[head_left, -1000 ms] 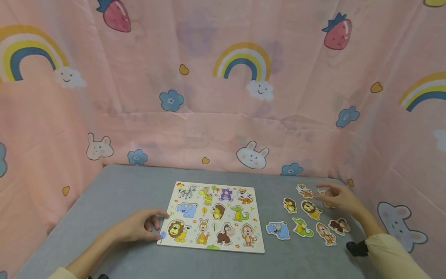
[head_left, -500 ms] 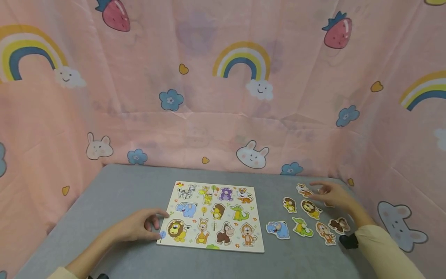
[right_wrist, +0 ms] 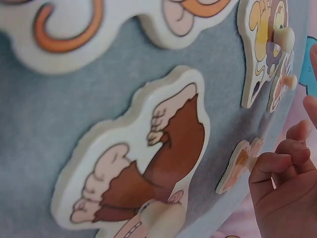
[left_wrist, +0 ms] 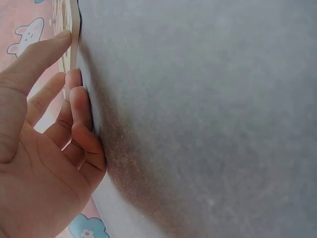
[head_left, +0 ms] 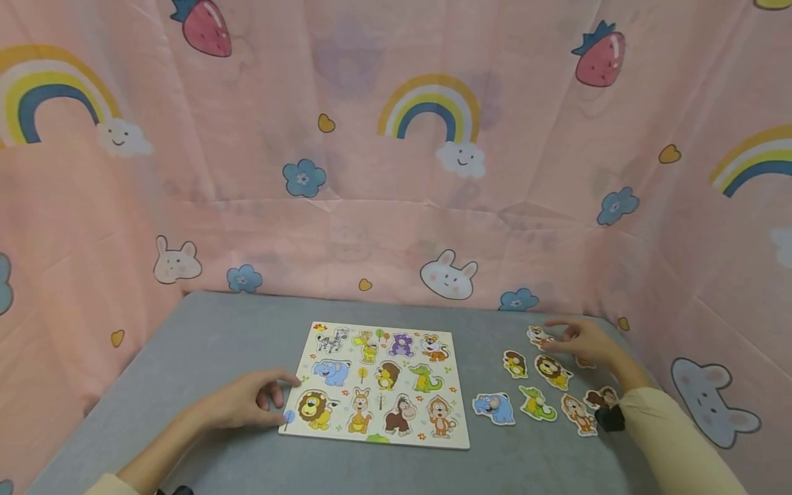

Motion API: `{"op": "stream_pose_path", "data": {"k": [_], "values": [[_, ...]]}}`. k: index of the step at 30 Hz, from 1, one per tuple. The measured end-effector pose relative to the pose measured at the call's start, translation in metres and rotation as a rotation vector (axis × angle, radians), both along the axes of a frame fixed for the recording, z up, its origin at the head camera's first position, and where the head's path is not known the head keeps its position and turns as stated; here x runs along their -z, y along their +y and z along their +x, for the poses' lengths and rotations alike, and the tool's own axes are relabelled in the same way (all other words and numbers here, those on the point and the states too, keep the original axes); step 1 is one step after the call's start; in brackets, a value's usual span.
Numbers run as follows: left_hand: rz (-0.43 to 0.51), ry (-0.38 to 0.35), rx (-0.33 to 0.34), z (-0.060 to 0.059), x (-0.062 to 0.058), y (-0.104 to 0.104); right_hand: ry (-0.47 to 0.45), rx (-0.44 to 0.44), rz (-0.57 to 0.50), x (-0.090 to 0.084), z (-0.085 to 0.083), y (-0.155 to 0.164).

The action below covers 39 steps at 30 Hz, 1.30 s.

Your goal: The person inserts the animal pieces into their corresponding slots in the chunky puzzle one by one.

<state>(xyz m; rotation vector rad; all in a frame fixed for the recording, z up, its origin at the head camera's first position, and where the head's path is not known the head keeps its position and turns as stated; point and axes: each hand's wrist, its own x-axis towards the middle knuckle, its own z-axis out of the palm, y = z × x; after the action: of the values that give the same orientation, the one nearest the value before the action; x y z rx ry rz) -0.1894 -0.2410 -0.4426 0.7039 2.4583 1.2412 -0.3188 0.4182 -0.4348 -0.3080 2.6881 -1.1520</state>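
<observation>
A wooden animal puzzle board [head_left: 460, 438] lies on the grey table. My left hand [head_left: 238, 402] is at its left side, index finger and thumb tips right at the edge, the other fingers loosely bent. My right hand [head_left: 586, 344] is over the loose pieces, its thumb and index finger spread apart beside the tiger piece [head_left: 535, 335]. Below that hand lie the lion piece [head_left: 553, 372] and a mostly covered orange piece [head_left: 584, 362]. In the right wrist view, the bent fingers overlap a small orange piece [right_wrist: 237, 166], and the tiger piece [right_wrist: 278, 89] shows its knob.
Other knobbed pieces lie right of the board: a hedgehog [head_left: 514, 364], an elephant [head_left: 493, 408], a crocodile [head_left: 537, 403], a monkey [head_left: 578, 415] and a gorilla [right_wrist: 181, 139], partly behind the right wrist's black strap. A pink printed curtain [head_left: 346, 227] encloses the table's back and sides.
My right hand has moved left, from over the orange piece toward the tiger piece, and its wrist now overlaps the gorilla piece. My left hand and the board have stayed still.
</observation>
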Motion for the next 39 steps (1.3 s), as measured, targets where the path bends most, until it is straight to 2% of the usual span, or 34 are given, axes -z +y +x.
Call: {"op": "stream_pose_path", "data": {"k": [4,12,19,26,32,39], "values": [[-0.011,-0.006,-0.005,0.0,0.0,0.001,-0.005,0.014,0.006,0.004,-0.005,0.002],[-0.013,-0.006,-0.009,0.001,0.0,0.001,0.109,0.045,0.061,0.009,-0.009,0.0],[-0.012,-0.018,-0.016,0.0,0.0,0.001,0.075,0.081,0.017,0.009,-0.008,-0.003],[-0.021,-0.01,-0.017,-0.001,0.002,0.0,0.064,0.072,0.034,0.011,-0.011,-0.003],[-0.015,-0.008,-0.011,-0.001,0.003,-0.001,0.034,0.07,-0.003,0.01,-0.011,-0.005],[-0.006,-0.02,-0.005,-0.002,0.003,-0.001,0.064,0.054,-0.006,0.009,-0.007,-0.01]]}}
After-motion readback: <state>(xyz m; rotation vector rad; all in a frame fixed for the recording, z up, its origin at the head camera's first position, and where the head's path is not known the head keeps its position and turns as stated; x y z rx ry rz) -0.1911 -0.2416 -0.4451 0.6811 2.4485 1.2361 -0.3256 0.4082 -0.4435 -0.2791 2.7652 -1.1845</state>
